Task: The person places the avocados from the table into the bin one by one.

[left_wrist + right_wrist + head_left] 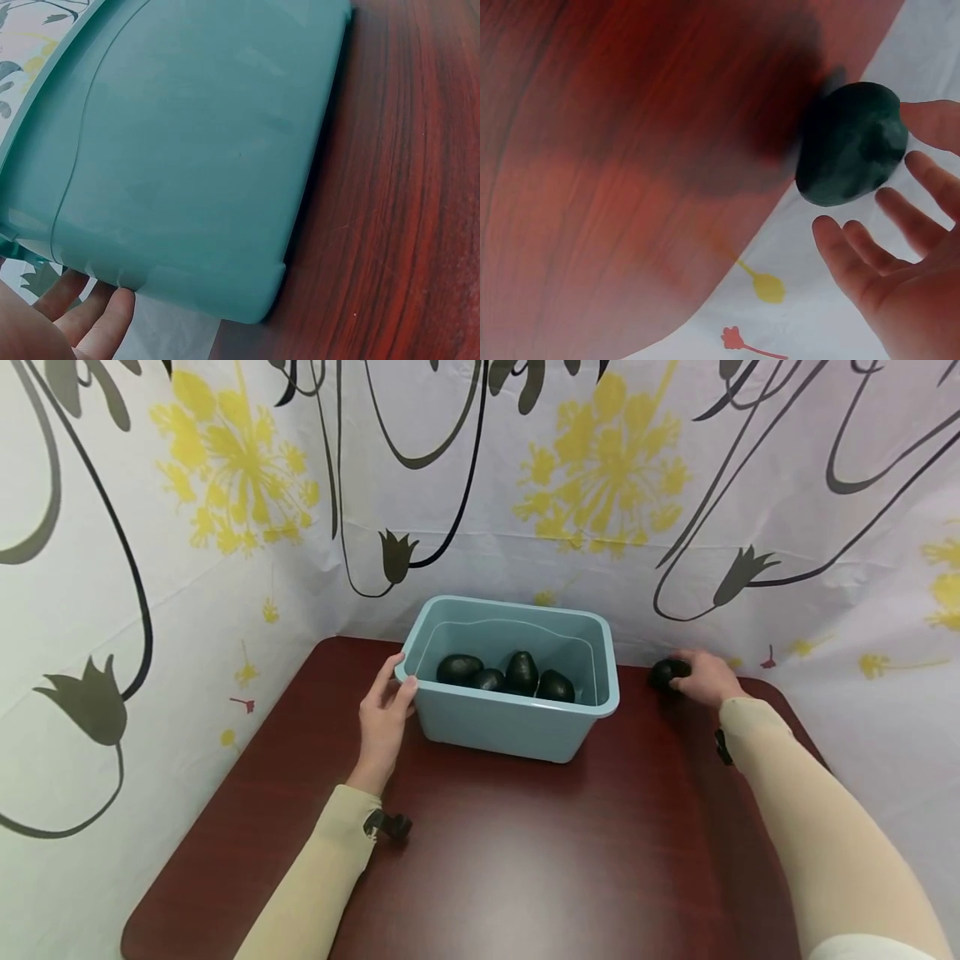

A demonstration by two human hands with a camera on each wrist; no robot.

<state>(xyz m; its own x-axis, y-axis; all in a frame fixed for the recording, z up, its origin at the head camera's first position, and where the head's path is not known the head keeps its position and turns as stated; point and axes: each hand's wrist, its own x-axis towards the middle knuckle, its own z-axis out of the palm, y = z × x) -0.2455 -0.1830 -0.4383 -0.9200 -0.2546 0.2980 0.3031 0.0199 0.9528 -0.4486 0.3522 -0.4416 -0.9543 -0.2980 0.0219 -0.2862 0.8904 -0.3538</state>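
A light blue plastic bin (502, 722) stands near the back of the table, with several dark avocados (522, 673) on its floor. My left hand (384, 720) grips the bin's left front corner at the rim. In the left wrist view, the fingers (112, 322) press against the bin wall (187, 165) just under the lip. To the right of the bin, my right hand (705, 677) holds a single dark avocado (667, 675) near the back table edge. The right wrist view shows thumb and index fingertip at the avocado (851, 146), the other fingers spread below it.
The dark red wooden table (480, 843) has rounded corners. A white cloth (247, 568) with yellow flowers and grey stems hangs close behind and at both sides. Each wrist wears a small black camera strap, such as the left one (386, 825).
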